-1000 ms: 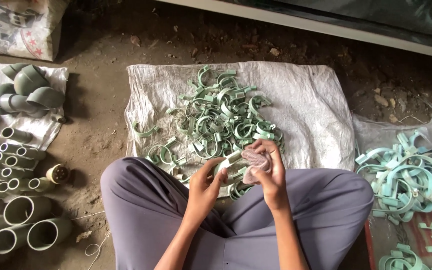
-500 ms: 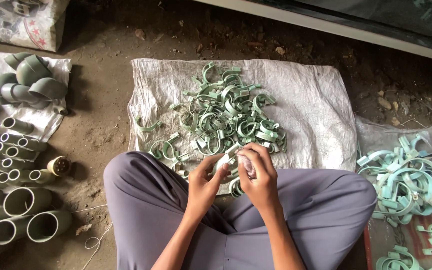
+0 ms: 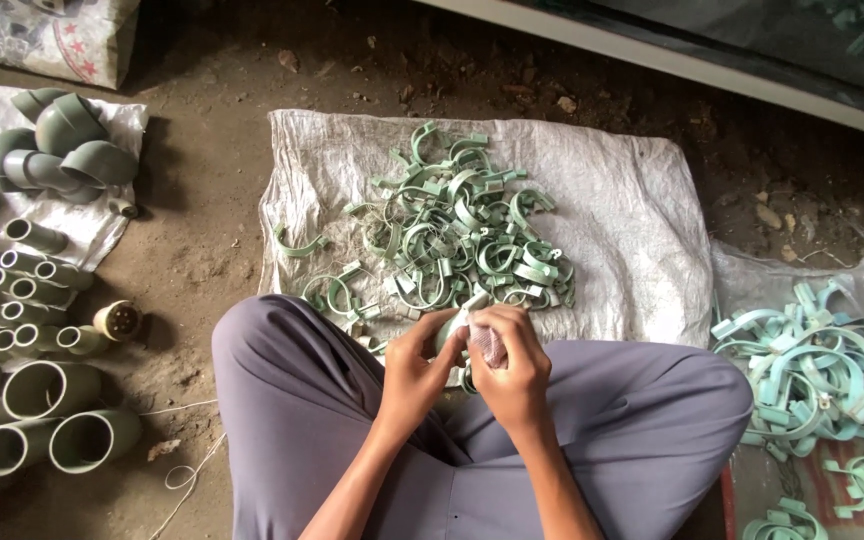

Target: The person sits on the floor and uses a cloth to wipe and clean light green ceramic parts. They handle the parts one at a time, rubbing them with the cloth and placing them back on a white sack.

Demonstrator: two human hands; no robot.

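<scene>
Left hand and right hand are raised together over the lap, both clamped on one green pipe clamp. Clamp pile lies just ahead on the woven sack; bare sack remains at its right edge.

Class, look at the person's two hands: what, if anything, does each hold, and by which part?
The left hand pinches a green pipe clamp by its curved band; the right hand presses a small pale cloth-like piece against it.

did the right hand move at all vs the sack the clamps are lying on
Yes. The right hand, rubbing a green clamp with a small cloth, has drawn back from the clamp pile on the white sack, toward the lap.
</scene>
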